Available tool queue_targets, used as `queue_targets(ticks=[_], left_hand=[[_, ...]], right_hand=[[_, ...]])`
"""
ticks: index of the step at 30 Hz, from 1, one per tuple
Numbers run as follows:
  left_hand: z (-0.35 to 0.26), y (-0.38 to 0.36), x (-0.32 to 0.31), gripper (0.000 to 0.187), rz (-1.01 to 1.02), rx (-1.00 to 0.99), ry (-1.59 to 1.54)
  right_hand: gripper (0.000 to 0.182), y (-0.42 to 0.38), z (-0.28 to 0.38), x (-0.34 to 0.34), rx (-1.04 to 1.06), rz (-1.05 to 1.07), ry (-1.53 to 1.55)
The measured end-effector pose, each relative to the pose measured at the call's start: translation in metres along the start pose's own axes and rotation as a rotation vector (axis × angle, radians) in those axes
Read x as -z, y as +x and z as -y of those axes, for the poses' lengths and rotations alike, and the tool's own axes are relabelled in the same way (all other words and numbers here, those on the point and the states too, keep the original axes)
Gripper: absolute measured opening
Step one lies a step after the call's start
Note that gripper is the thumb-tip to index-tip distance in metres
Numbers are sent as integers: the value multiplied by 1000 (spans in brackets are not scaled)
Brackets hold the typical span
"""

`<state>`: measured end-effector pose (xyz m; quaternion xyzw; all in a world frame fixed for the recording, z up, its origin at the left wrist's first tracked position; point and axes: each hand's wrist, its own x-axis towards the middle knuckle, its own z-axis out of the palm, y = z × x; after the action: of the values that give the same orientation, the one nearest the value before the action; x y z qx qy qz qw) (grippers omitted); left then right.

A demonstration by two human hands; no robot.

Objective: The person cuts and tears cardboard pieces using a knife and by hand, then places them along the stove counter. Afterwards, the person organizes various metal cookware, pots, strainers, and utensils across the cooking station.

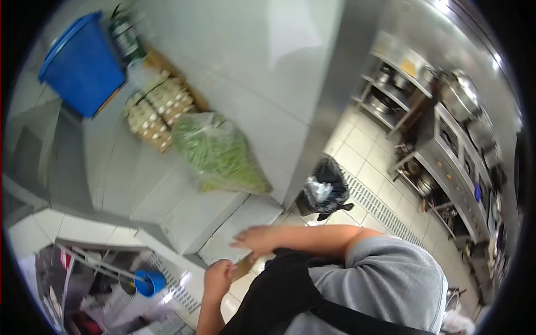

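Observation:
My right hand [258, 241] reaches across in front of the black apron, its fingers apart and somewhat blurred, over the edge of a pale step [240, 223]. Nothing shows in it. Beside it, lower and to the left, my left hand [220, 274] is raised with its fingers curled closed; whether they hold anything is hidden. A brown strip [242, 270] shows between the two hands; what it is I cannot tell. Above them, on the steps, lies a clear plastic bag of green vegetables [218, 153], touching tied egg-tray-like stacks [159, 109].
A blue bin [84, 64] and a green bottle-shaped extinguisher [125, 36] stand at the upper left. A black-lined trash bin [326, 190] stands by the wall corner. Steel shelves [393, 92] and a stove counter [446, 162] line the right. A blue bucket [149, 283] is lower left.

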<state>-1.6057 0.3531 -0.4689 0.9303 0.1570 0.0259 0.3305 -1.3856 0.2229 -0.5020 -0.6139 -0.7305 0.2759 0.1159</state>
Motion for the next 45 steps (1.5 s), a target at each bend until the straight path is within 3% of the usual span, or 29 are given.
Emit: queue_targets(ticks=[2,4,7,9,10,13,15,17,19,22,25,29,33,36,38,41,43,45], left_hand=[[-43,31,-14,16,61,-217,-13],[-84,50,-38,15,95,-397,-22],[-137,72,-70,17,152,-455,-95],[-171,84,-92,20,160,-329,-291],[-185,93,-103,21,165,-296,-353],[-216,137,-148,21,111,-548,-194],[-246,175,-190,18,273,-286,-342],[-301,214,-236,18,357,-188,-539],[-375,252,-280,21,431,-181,-668],[-487,290,-339,26,666,-168,-745],[-577,320,-391,33,952,-173,-773],[-669,344,-441,34,1098,-95,-967],[-712,404,-510,36,1310,-216,-813],[-750,453,-556,34,1524,-330,-684],[-776,494,-595,33,1660,-387,-538],[-826,594,-666,44,1567,-674,-211],[-882,679,-703,47,1351,-814,-153],[-939,778,-748,38,679,-1008,-330]], right_hand=[[56,-55,0,-19,-97,80,20],[40,-111,8,-9,-351,79,121],[29,-191,7,8,-562,20,126],[27,-250,3,19,-604,-20,56],[26,-284,4,25,-592,-154,135],[23,-397,-16,41,-711,-399,331],[32,-491,-26,50,-808,-698,347],[37,-589,-44,43,-1077,-986,700],[38,-678,-46,33,-939,-1470,938],[33,-773,-49,7,-687,-1820,1098],[34,-816,-51,-10,-606,-1964,1164],[34,-830,-77,-29,-628,-1987,1237],[36,-852,-105,-52,-576,-2051,1489],[41,-883,-119,-48,-711,-2202,1562],[44,-916,-137,-40,-1004,-1948,1454],[44,-962,-182,-32,-1212,-2007,1320],[43,-990,-206,-27,-1346,-2132,1255],[43,-1015,-220,-17,-1598,-2129,1255]])
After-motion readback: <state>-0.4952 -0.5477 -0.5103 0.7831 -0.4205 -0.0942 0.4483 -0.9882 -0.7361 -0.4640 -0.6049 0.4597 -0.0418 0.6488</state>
